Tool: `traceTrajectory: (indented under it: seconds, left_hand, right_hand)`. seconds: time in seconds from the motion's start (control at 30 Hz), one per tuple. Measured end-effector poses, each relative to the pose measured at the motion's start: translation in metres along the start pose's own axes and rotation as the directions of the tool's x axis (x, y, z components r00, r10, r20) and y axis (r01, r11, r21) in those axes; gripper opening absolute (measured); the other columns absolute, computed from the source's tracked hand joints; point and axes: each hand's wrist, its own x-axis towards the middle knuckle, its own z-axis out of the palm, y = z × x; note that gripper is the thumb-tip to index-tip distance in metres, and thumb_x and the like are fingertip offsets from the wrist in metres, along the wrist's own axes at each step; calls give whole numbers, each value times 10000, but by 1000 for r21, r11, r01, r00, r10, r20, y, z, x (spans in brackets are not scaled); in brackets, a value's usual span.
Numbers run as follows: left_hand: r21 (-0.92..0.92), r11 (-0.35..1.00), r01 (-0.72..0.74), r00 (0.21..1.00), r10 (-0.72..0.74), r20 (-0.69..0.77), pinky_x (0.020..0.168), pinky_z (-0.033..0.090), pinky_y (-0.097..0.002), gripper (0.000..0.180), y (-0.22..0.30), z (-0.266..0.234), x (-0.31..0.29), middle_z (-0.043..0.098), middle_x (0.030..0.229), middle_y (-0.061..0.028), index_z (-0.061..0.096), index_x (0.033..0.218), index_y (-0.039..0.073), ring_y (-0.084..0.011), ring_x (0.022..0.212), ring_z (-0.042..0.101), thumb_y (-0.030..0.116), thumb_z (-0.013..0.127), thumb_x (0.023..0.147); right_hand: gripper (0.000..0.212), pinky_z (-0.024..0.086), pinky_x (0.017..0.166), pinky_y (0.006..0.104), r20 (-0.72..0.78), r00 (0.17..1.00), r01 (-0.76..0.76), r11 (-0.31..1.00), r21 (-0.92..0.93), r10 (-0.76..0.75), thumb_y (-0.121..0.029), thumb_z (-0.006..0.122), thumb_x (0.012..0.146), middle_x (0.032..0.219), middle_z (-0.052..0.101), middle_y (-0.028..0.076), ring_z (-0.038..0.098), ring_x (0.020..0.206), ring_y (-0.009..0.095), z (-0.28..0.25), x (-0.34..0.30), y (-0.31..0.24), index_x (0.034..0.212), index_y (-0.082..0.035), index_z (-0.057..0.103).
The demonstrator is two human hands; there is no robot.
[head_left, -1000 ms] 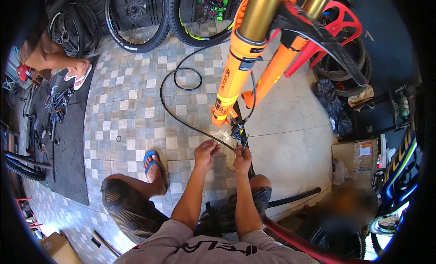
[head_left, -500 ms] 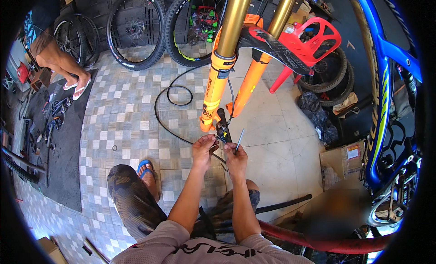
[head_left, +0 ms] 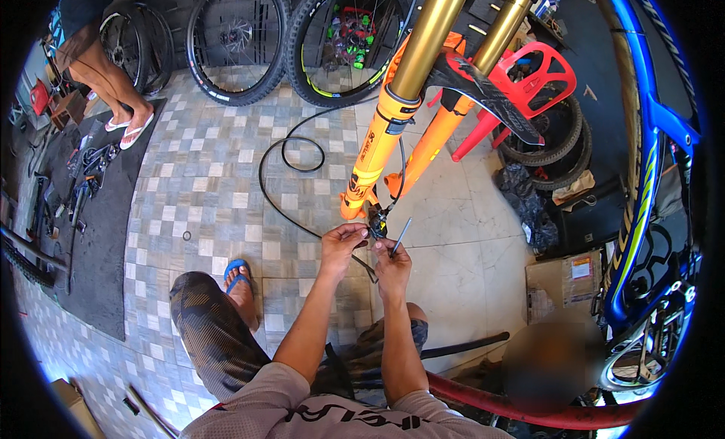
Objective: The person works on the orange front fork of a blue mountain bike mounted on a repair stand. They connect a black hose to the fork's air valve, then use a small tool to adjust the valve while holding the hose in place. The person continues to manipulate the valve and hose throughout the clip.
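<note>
While the orange fork (head_left: pixel 375 152) stands with its feet low over the floor (head_left: pixel 204 167), we have both hands gathered beside one foot, at a small black part (head_left: pixel 380 226) with a yellow mark, perhaps a brake caliper. Our left hand (head_left: pixel 343 249) is pinched narrow against its left side; whether the fingertips grip anything tiny, we cannot tell. Our right hand (head_left: pixel 393 271) holds a slim grey tool (head_left: pixel 403 232), its shaft pointing up and away from the part. We judge the work to be partway through: a thin line (head_left: pixel 402 161) already seems to run from the part up along the fork, but whether the part is fastened is hidden. A long black hose (head_left: pixel 263 184) lies loosely looped near the patterned area's right edge, seemingly unfitted, and a wheel (head_left: pixel 237 36) leans at the floor's far edge, apart from the fork.
</note>
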Motion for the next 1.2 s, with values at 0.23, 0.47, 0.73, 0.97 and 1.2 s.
traceTrajectory:
  seconds: [0.23,0.47,0.73,0.97,1.2]
  left_hand:
    - [-81,996,36,998,-32,49,809,615,-314,179,-3,-4,2,757,1044,-97,738,1093,-41,-154,905,715,60,760,947]
    - [-175,979,99,995,-92,48,802,614,-317,170,-2,-2,5,757,1059,-129,738,1082,-51,-179,897,722,39,759,939]
    - [-291,949,124,990,-99,101,807,595,-384,142,-1,-2,8,763,1010,-136,742,1055,-30,-220,888,723,32,757,927]
    - [-413,889,197,980,-189,60,773,590,-342,143,-3,0,6,750,1025,-112,721,1078,0,-195,889,702,39,750,943]
    - [-507,834,221,974,-216,69,786,607,-369,140,-4,4,3,743,1059,-105,713,1090,16,-218,911,711,34,734,953]
  right_hand:
    - [118,294,418,209,10,1000,-4,998,63,4,-142,773,966,751,624,-55,426,505,6,7,0,-1,980,-55,693]
    - [133,332,445,203,0,1000,30,998,53,-30,-120,744,981,739,606,-52,421,507,10,11,-2,-4,1073,-37,697]
    - [92,338,460,199,78,996,-48,982,183,34,-84,701,1002,911,724,38,410,513,24,7,-4,-5,1080,-58,660]
    - [66,341,457,195,126,991,-87,949,304,51,-81,698,1000,969,723,31,406,540,24,12,-6,3,1048,-85,653]
    - [44,338,459,194,121,991,-94,951,294,61,-111,642,1036,926,691,15,411,553,26,12,-7,-3,1061,-79,661]
